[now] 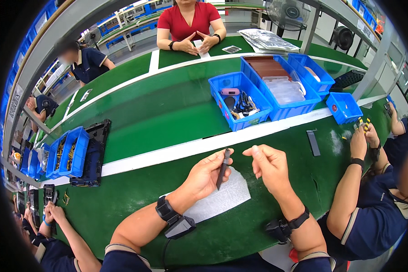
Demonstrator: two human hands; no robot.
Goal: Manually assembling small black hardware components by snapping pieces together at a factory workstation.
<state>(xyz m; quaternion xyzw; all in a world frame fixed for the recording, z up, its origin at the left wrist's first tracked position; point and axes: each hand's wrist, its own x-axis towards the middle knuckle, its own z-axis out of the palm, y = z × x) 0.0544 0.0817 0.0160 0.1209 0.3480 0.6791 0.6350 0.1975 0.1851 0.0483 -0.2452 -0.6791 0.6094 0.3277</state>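
Observation:
My left hand (205, 176) is closed around a slim, dark strip-shaped part (222, 170), held upright at a tilt between thumb and fingers. Beneath it, a pale grey-white sheet (222, 199) lies on the green table. My right hand (270, 168) hovers just to the right, apart from the part. Its fingers are curled in a pinch, and whatever may be between them is too small to make out. A dark grey flat strip (313, 143) lies on the table beyond it to the right.
Blue bins (281, 109) with brown sheets, clear plastic pieces and small parts stand ahead. A small blue bin (343, 108) is at right. At left are blue bins (72, 152) and a black tray (97, 154). Co-workers sit on both sides; a person in red faces me.

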